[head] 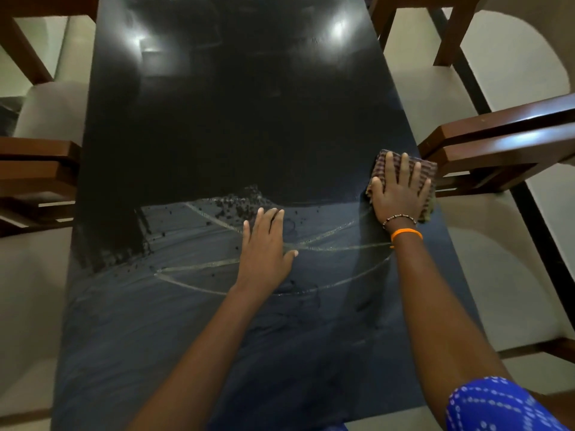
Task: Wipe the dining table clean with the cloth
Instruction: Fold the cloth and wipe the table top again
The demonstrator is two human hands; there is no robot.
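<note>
The checked brown folded cloth point(418, 169) is pressed flat under the spread right hand point(399, 194) at the glossy black dining table point(217, 119)'s right edge; the left hand point(264, 244) is laid flat, grasping nothing. Damp streaks mark the near half as wiped; the far half looks left to do.

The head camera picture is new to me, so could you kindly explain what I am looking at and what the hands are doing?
There is no machine here: a person wears one wide-angle camera on the head, which looks forward and down, so both arms reach in from the bottom of the picture. The long dark surface is the table, with wooden chairs along both sides. The right hand lies flat with spread fingers on a folded checked cloth, pressing it to the table near its right edge. The left hand rests flat and empty on the tabletop. The near half of the table shows damp streaks and droplets; the far half looks dry and glossy. The right wrist bears a bead bracelet and an orange band.
</note>
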